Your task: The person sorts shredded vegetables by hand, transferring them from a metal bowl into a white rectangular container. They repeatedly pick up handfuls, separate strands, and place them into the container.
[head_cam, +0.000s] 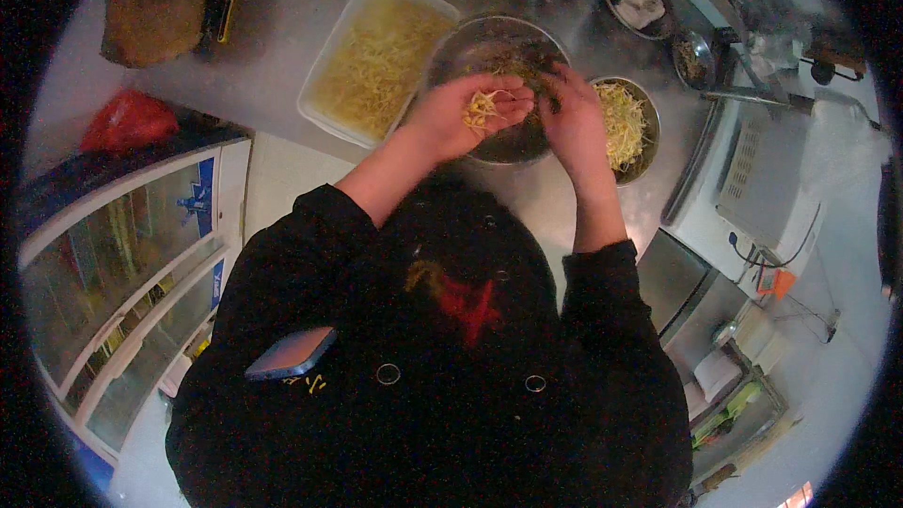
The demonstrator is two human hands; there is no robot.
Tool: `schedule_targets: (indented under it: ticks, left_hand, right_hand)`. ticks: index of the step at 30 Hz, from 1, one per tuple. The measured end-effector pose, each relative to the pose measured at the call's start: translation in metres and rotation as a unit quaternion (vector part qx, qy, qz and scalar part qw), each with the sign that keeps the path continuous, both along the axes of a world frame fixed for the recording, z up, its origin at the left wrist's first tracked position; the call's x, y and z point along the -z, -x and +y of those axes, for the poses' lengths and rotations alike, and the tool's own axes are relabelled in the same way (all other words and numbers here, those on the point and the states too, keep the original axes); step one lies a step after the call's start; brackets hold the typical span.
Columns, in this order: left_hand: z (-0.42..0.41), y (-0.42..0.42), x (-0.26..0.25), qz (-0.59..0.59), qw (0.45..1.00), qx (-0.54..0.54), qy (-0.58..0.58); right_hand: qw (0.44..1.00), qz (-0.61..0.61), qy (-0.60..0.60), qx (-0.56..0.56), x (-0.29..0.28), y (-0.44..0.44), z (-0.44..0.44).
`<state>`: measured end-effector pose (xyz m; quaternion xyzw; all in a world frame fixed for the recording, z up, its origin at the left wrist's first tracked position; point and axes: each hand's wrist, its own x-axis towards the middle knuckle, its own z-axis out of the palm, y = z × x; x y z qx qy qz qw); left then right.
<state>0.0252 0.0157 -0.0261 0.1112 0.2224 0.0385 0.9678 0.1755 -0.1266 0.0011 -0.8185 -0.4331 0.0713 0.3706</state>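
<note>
My left hand [465, 113] is turned palm up over the near left part of a round metal bowl [518, 148], with a small heap of bean sprouts [482, 109] on its palm and fingers. At the bowl's right side is my right hand [575, 113], its fingers bent and apart over the bowl; nothing is plainly held in it. Dark bits lie inside the bowl. To the left, a white rectangular tub [321, 74] holds sprouts in yellowish liquid. A smaller metal bowl [656, 130] heaped with sprouts stands to the right, partly behind my right wrist.
All the containers stand on a metal worktop [275, 85]. At the back right are an oval dish [667, 32] with white blocks and a small bowl [707, 56]. A red plastic bag [130, 120] lies at left above a glass-doored fridge [134, 226]. A white appliance [765, 162] stands right.
</note>
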Motion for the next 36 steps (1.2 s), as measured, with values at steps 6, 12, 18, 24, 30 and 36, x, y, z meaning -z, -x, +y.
schedule_targets:
  ticks: [6, 12, 18, 24, 30, 36]
  left_hand:
    - [-0.002, 0.005, 0.003, 0.025, 0.998, 0.046, -0.030]
    - [0.001, 0.001, 0.001, -0.018, 0.998, 0.062, -0.024]
    - [0.000, 0.001, 0.004, 0.006, 0.997, 0.068, -0.019]
    - [0.000, -0.001, 0.008, 0.030, 0.998, 0.046, -0.034]
    - [0.003, 0.000, 0.001, 0.008, 0.993, 0.052, -0.105]
    - [0.002, -0.005, -0.001, 0.028, 0.982, 0.075, -0.169]
  right_hand:
    - [0.996, -0.004, -0.009, -0.085, -0.042, 0.018, 0.012]
    - [0.989, 0.023, 0.036, -0.145, -0.034, 0.023, 0.015]
    - [0.982, -0.044, 0.040, -0.181, -0.028, 0.019, 0.011]
    - [0.988, -0.031, 0.035, -0.148, -0.034, 0.017, 0.006]
    - [0.983, 0.006, 0.101, -0.151, -0.045, 0.008, 0.000]
    - [0.988, 0.045, 0.085, -0.122, -0.040, 0.010, -0.001]
